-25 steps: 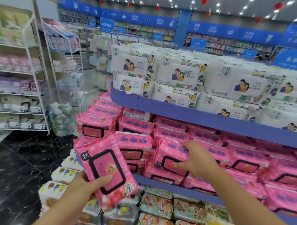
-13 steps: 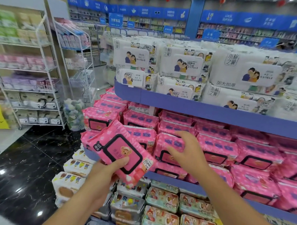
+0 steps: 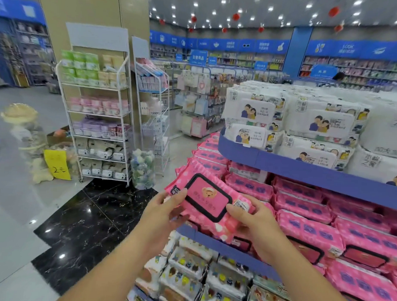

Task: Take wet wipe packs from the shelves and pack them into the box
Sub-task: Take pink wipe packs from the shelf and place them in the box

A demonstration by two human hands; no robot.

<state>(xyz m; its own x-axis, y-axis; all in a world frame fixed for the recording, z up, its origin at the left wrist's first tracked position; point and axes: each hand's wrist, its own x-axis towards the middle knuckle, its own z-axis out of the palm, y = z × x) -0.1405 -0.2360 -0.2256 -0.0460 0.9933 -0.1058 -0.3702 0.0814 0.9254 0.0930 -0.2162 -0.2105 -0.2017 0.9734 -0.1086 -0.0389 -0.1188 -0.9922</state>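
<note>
Both hands hold one pink wipe pack (image 3: 205, 197), centre frame.
Grip: left hand (image 3: 165, 213) clasps its left end, right hand (image 3: 257, 223) pinches its right end; stocked pink packs (image 3: 310, 232) lie lower right.

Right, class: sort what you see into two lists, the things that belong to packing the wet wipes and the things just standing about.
Belong to the job: pink wipe pack, held by left hand and right hand; pink packs on the middle shelf. The box is out of view.

Just standing about: white wire rack; yellow price sign; black floor tiles.
</note>
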